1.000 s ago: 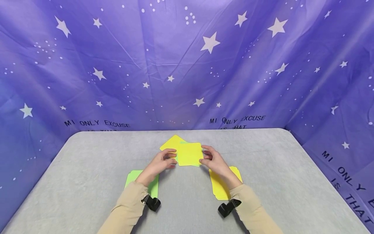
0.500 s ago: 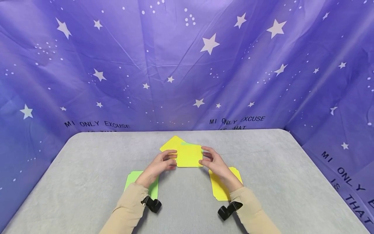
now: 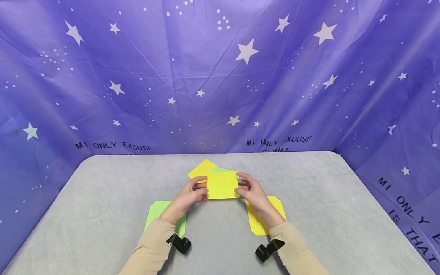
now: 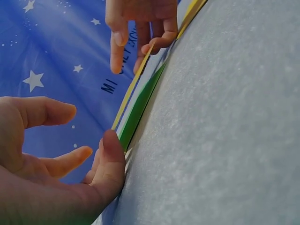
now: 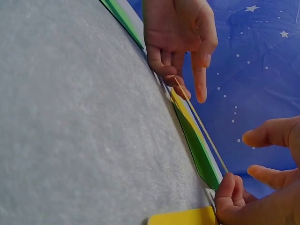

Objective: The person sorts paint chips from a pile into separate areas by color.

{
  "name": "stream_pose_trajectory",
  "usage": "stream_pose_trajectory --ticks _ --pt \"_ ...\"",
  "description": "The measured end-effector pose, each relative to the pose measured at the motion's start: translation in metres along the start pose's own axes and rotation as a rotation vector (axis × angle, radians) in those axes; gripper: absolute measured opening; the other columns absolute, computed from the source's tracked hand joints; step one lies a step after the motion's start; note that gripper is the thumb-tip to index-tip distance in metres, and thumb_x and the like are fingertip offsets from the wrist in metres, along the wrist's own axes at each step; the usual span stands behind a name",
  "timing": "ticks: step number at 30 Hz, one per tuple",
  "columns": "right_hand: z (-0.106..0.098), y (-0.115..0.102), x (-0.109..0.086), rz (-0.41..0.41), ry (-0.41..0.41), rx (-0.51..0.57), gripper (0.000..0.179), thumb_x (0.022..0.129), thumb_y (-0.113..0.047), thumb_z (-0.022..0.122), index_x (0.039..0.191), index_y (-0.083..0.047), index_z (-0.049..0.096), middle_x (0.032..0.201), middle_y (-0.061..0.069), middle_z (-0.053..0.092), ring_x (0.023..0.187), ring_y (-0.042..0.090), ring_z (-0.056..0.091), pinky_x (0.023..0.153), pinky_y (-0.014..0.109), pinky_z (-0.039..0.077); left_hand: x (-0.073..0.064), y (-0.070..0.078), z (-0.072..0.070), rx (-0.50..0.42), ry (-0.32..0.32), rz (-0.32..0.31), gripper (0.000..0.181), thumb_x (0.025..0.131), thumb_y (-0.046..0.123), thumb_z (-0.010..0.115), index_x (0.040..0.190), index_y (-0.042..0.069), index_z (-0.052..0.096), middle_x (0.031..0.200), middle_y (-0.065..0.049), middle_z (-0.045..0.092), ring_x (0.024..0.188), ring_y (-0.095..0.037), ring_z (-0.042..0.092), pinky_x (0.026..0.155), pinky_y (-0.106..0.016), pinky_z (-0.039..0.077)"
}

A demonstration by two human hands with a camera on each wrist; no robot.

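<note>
Between my two hands is a square yellow card (image 3: 222,185), level and raised a little over a green card (image 3: 225,169). My left hand (image 3: 188,194) pinches its left edge with curled fingertips. The opposite edge is pinched by my right hand (image 3: 253,190). Seen edge-on in the left wrist view, the yellow card (image 4: 131,91) shows a thin gap above the green card (image 4: 143,105). Another yellow card (image 3: 202,168) lies turned at an angle behind them, partly covered. The index fingers of both hands stay off the card in the wrist views.
Green cards (image 3: 157,208) lie in a stack under my left forearm. A stack of yellow cards (image 3: 258,220) sits below my right forearm. The grey table (image 3: 220,244) ends at a purple star-patterned cloth (image 3: 192,110) behind.
The held yellow card has come slightly toward me and off the green card, uncovering more of the green card's back edge. Both hands keep their grip at its sides.
</note>
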State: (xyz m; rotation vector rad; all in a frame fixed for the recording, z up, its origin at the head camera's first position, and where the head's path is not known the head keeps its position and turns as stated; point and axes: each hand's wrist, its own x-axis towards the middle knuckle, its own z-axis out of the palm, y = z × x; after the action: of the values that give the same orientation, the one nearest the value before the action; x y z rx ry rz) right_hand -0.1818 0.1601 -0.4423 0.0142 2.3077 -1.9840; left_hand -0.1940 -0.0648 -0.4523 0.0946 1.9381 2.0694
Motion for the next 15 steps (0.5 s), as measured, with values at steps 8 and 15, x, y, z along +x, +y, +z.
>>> stream_pose_trajectory --ticks 8,15 --pt "0.0019 -0.0027 -0.0032 -0.007 0.019 0.007 0.057 0.083 0.009 0.063 0.137 0.001 0.048 0.120 0.022 0.049 0.091 0.023 0.052 0.068 0.020 0.047 -0.0022 -0.0023 0.0040 -0.017 0.062 0.030 0.061 0.078 -0.011 0.059 0.137 -0.007 0.042 0.102 -0.014 0.050 0.078 -0.015 0.056 0.068 -0.026 0.050" --pt "0.0018 -0.0052 -0.0076 -0.012 0.005 0.019 0.059 0.082 0.011 0.062 0.138 0.001 0.047 0.115 0.020 0.047 0.087 0.020 0.052 0.068 0.021 0.048 -0.0052 -0.0012 0.0069 -0.037 0.076 0.043 0.064 0.077 -0.013 0.060 0.137 -0.005 0.042 0.101 -0.012 0.047 0.078 -0.014 0.054 0.069 -0.028 0.050"
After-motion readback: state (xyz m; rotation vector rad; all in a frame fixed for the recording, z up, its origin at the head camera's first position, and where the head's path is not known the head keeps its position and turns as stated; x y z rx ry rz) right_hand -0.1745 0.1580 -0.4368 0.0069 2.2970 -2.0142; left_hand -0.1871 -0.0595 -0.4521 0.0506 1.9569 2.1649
